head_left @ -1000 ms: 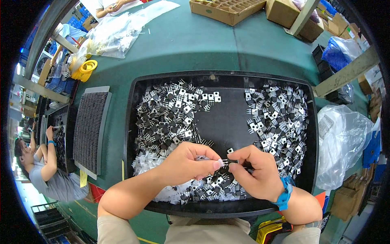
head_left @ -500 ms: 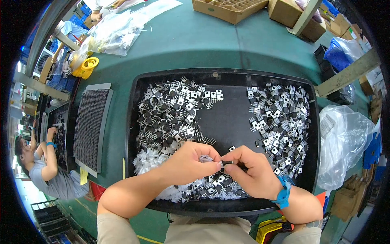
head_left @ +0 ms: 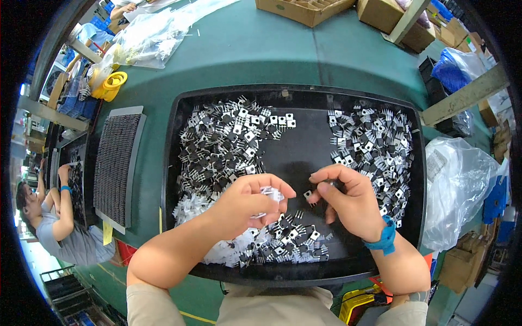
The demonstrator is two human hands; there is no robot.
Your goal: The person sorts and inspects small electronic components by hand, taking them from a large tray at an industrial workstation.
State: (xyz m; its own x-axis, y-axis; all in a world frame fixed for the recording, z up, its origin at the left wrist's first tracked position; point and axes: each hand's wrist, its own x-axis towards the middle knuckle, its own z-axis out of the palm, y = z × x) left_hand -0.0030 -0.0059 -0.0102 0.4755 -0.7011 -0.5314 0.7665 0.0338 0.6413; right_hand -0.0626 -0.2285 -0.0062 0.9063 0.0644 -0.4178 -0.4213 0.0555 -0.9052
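Note:
A wide black tray [head_left: 293, 275] holds loose piles of small electronic components with black bodies, metal tabs and pin legs. My left hand [head_left: 253, 200] is curled around several small white plastic pieces [head_left: 270, 192], above the tray's middle. To its right hovers my right hand [head_left: 348, 198], thumb and forefinger apart and the other fingers half curled; its palm is partly hidden. A single component [head_left: 308, 194] shows by its fingertips, on or just over the tray floor. Under my left forearm lies a heap of white pieces [head_left: 190, 211]. The largest component pile [head_left: 217, 146] is at left, another [head_left: 375, 144] at right.
Left of the tray stands a rack with dense rows of dark parts [head_left: 117, 168]. A clear plastic bag [head_left: 457, 190] lies to the right. Cardboard boxes [head_left: 304, 12] and yellow rolls [head_left: 113, 86] sit farther back. Another person [head_left: 65, 217] works at far left.
My hands were together with fingertips meeting; now they are apart. My right hand has opened its pinch and moved up and right. The left fingers still hold the white pieces.

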